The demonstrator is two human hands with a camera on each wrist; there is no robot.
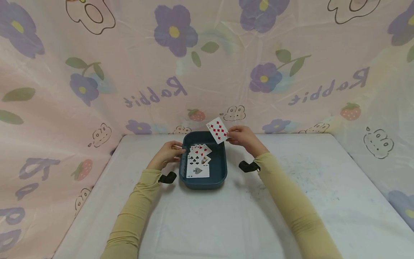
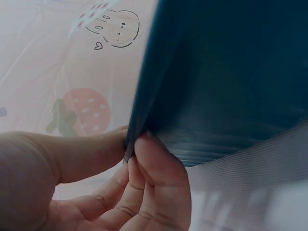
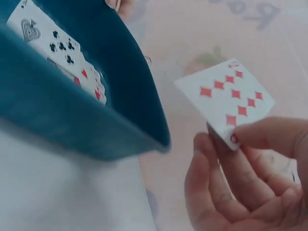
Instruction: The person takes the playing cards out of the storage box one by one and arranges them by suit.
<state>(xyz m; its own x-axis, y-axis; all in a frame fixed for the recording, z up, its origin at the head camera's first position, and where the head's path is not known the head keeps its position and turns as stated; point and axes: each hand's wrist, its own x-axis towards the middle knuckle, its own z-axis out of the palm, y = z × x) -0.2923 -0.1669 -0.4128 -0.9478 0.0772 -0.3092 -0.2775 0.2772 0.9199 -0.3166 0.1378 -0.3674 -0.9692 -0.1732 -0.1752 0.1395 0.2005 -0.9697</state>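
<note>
A dark blue rectangular tray stands on the white table, with several playing cards lying face up inside it. In the head view an ace of spades lies at the near end, a clubs card just beyond it and hearts cards farther up. My left hand pinches the tray's left rim between thumb and fingers, as the left wrist view shows up close. Above the tray's far right corner, my right hand holds a diamonds playing card by one corner, between thumb and fingers.
A white-covered table spreads around the tray. Behind it hangs a pink curtain printed with flowers, rabbits and strawberries, which also runs along both sides. A black device sits at the left wrist and another black device at the right.
</note>
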